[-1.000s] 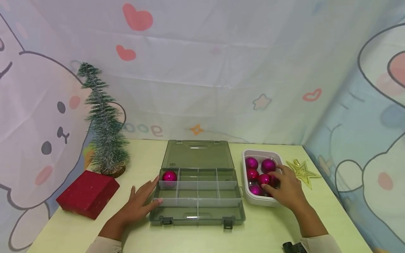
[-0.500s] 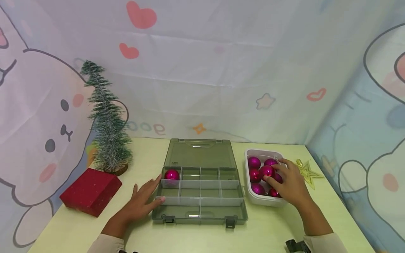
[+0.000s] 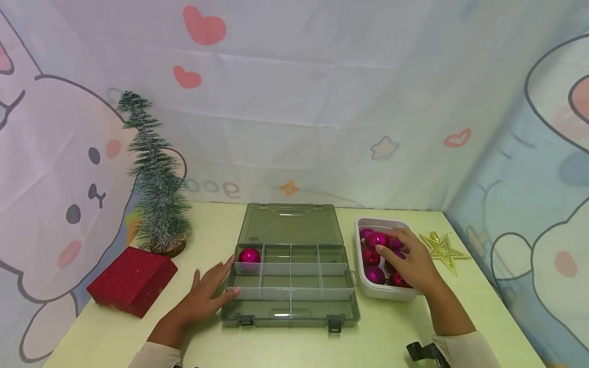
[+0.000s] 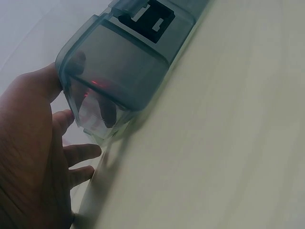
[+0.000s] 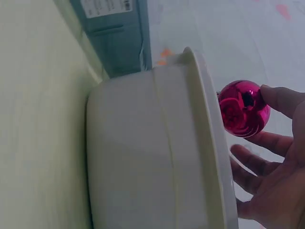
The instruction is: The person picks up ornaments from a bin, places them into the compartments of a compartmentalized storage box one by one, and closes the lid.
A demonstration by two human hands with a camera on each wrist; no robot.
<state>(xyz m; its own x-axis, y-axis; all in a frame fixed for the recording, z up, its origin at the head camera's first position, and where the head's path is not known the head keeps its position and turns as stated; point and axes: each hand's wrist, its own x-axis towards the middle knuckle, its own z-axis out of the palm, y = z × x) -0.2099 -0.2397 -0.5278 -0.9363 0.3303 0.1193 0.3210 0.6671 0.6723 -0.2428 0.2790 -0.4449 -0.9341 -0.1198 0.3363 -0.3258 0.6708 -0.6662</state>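
A divided green-tinted box (image 3: 291, 307) lies with its lid folded back; a shiny magenta ball (image 3: 250, 255) sits in its back left compartment. The left hand (image 3: 202, 299) rests against the box's left side, fingers spread, as the left wrist view also shows at the box (image 4: 119, 62). Over the white tub (image 3: 384, 292), the right hand (image 3: 414, 263) pinches a shiny magenta ball (image 3: 376, 241) between thumb and fingers. In the right wrist view that ball (image 5: 244, 109) is above the tub's rim (image 5: 209, 119). Several glitter and shiny balls (image 3: 375, 275) lie in the tub, partly hidden by the hand.
A small frosted tree (image 3: 158, 199) stands at the back left, with a red box (image 3: 132, 281) in front of it. A gold star (image 3: 443, 250) lies right of the tub. Behind the table hangs a printed cloth (image 3: 294, 102).
The right hand has lifted a magenta ball from among the others and moved it slightly back and left. The left hand stays at the box's side.
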